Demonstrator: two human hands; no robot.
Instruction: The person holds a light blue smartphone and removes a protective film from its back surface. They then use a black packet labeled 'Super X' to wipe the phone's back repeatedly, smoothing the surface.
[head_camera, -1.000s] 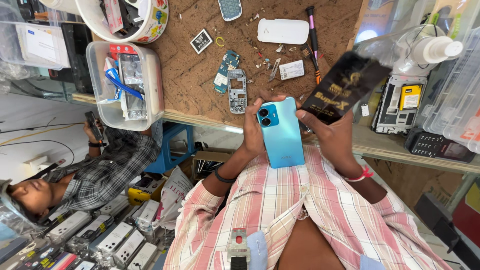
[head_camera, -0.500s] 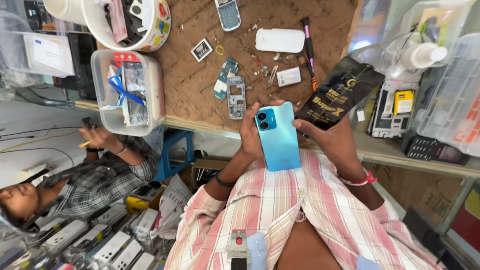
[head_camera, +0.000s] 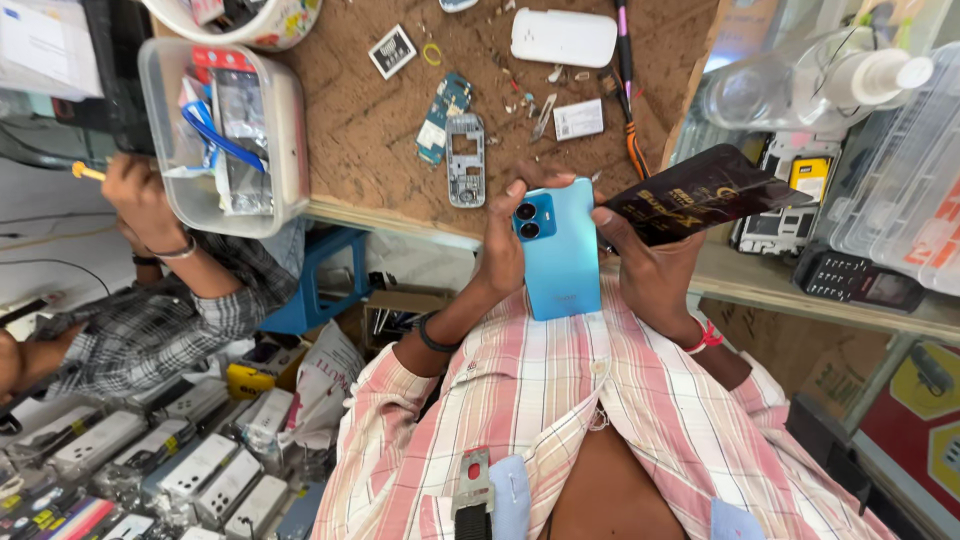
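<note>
A light blue smartphone (head_camera: 560, 250), back side up with its twin camera lenses showing, is held between both hands in front of my chest. My left hand (head_camera: 497, 250) grips its left edge. My right hand (head_camera: 648, 272), with a red band on the wrist, touches the phone's right edge and pinches a dark flat packet with gold print (head_camera: 705, 190). Just beyond the hands lies the brown worktop (head_camera: 370, 130) with a grey phone frame (head_camera: 465, 160) and a small circuit board (head_camera: 442, 118).
A clear plastic tub of parts (head_camera: 225, 130) stands on the worktop's left; a white device (head_camera: 563, 38), a pen-like tool (head_camera: 627, 80) and small screws lie further off. A spray bottle (head_camera: 810, 85) and a dark keypad phone (head_camera: 855, 280) are right. Another person's hand (head_camera: 140, 200) works at left.
Both hands with the blue phone and dark packet have stayed together and shifted slightly toward the worktop. The other person's arm at left has risen toward the tub.
</note>
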